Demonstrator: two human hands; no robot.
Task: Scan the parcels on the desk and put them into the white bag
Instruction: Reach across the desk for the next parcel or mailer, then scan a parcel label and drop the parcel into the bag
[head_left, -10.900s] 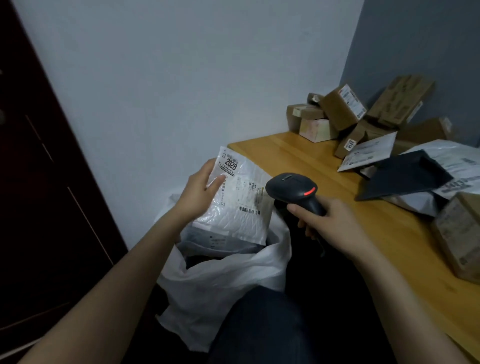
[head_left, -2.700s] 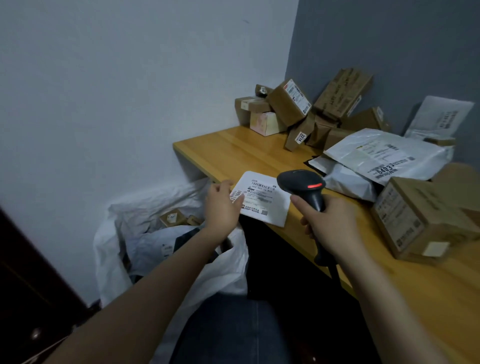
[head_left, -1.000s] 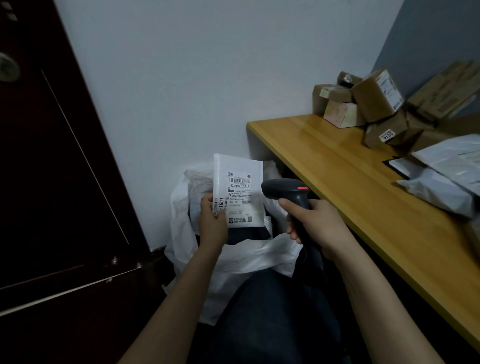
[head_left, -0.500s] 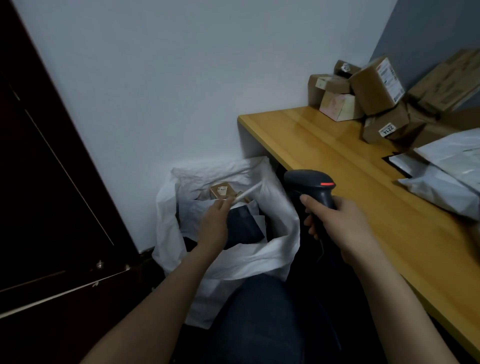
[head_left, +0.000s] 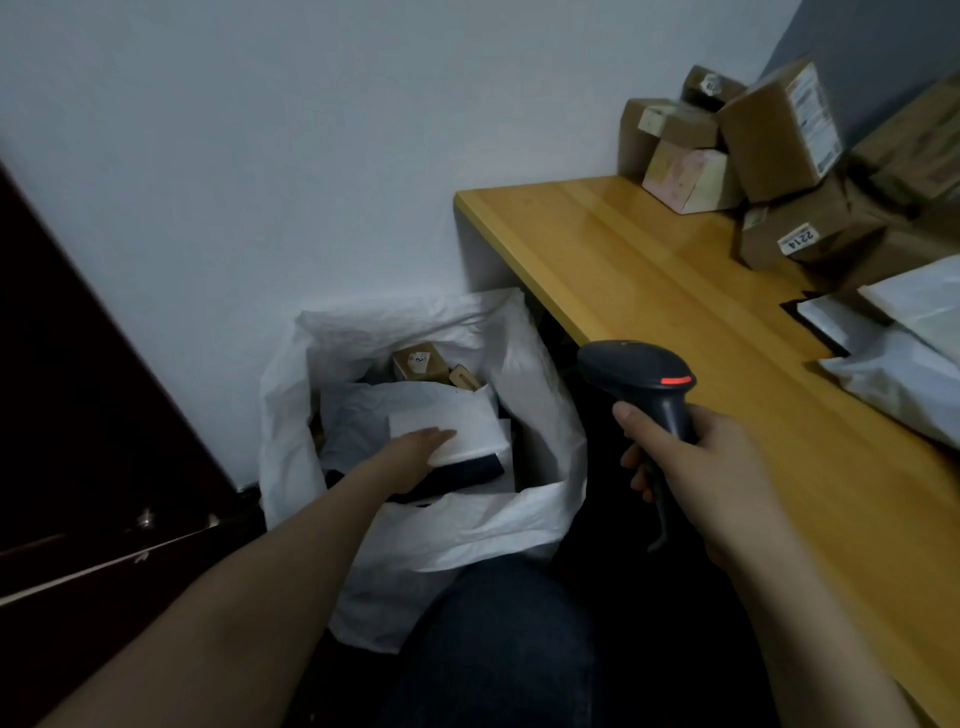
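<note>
Inside the crinkled white bag (head_left: 524, 364), flat left fingers (head_left: 440, 434) press a mailer (head_left: 470, 418) (right fingers (head_left: 632, 417) grip scanner (head_left: 639, 366)).

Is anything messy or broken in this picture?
Nothing looks broken or spilled. The cardboard boxes at the far end of the desk are heaped crookedly. One large box leans tilted on the others, and a 2214 label lower in the heap reads upside down.

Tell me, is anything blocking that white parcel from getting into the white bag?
Nothing visible does. The white parcel already lies inside the open mouth of the white bag, on a dark parcel, with the left hand resting on it. The right hand holds the barcode scanner off to the side.
</note>
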